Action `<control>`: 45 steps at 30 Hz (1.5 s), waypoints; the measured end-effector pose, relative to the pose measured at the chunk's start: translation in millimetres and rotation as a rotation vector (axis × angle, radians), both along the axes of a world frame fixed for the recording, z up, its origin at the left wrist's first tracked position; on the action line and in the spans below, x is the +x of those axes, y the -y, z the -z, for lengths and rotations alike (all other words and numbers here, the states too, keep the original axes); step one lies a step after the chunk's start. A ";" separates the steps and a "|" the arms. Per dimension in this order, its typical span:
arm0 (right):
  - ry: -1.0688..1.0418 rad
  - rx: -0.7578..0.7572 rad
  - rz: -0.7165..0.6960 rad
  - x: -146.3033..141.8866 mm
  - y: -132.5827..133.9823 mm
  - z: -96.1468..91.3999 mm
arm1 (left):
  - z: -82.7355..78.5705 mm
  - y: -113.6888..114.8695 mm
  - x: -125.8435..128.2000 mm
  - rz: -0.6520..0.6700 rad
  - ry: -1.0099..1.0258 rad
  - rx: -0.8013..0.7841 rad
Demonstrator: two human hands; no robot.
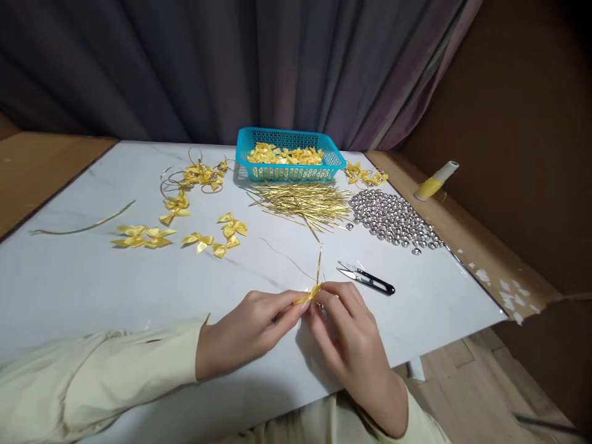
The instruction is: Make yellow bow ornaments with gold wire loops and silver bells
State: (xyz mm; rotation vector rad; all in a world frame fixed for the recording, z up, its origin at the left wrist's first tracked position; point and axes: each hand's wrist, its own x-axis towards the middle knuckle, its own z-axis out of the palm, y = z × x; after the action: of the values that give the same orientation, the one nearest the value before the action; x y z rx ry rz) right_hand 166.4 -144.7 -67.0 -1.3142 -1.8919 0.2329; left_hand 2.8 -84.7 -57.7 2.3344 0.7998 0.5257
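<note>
Both my hands meet near the table's front edge around a small yellow ribbon bow (309,296). My left hand (250,330) pinches the bow from the left. My right hand (346,336) pinches it from the right, where a thin gold cord (319,262) rises upward from the bow. Black thread snips (367,279) lie just beyond my right hand. Finished yellow bows (143,236) lie scattered at the left. A blue basket (289,172) at the back holds more bows.
A pile of gold cords (303,205) lies before the basket, silver bells (393,219) to its right. A yellow-and-white bottle (435,182) rests on the brown ledge at right. A long gold strip (83,225) lies far left. Dark curtains hang behind the white table (92,283).
</note>
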 end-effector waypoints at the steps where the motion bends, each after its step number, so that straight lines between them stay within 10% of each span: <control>1: 0.019 -0.005 -0.002 -0.3 -0.4 -0.5 | 0.7 0.0 -0.2 -0.001 -0.006 0.012; 13: 0.323 0.035 0.029 -2.1 -4.6 -1.9 | -0.6 0.8 3.9 0.047 0.014 0.101; 33: -0.293 -0.158 -0.065 10.0 -9.8 0.7 | -8.4 -4.8 3.6 -0.057 0.078 -0.364; 45: 0.129 0.015 0.000 1.6 -9.2 0.0 | -0.6 -3.6 2.4 -0.052 -0.033 -0.027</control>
State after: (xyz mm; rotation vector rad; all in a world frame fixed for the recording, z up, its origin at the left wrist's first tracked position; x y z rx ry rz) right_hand 168.0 -135.5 -67.1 -1.3472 -1.9976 0.1368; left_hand 5.2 -81.1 -57.1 2.3085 0.8801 0.4964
